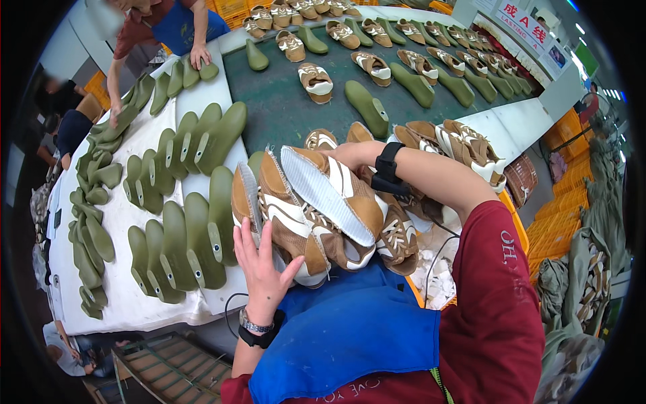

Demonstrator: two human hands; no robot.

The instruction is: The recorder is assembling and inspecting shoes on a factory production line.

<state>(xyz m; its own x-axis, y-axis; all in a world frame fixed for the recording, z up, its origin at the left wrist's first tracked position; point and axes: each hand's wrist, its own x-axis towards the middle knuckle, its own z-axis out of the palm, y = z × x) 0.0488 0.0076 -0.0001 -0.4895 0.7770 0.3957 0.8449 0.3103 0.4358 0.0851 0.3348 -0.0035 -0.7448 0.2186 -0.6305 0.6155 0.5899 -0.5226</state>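
Observation:
In front of my apron sits a bunch of brown-and-white shoe uppers (289, 202), their pale undersides partly turned up. My left hand (259, 266) lies against the near left side of the bunch, fingers stretched and spread. Over the far side reaches my right hand (346, 155), touching an upturned shoe upper (333, 195); its fingers are mostly hidden behind the uppers. More laced uppers (397, 236) lie under and beside my right forearm. Just left of the bunch stand green shoe lasts (222, 212) in rows.
A green conveyor belt (282, 118) ahead carries lasts and brown shoes in rows. On the white-covered table (192, 262) at left lie many lasts, where a co-worker's hand (200, 56) touches some. Orange crates (558, 222) stack at right; a dark cable (441, 259) hangs beside me.

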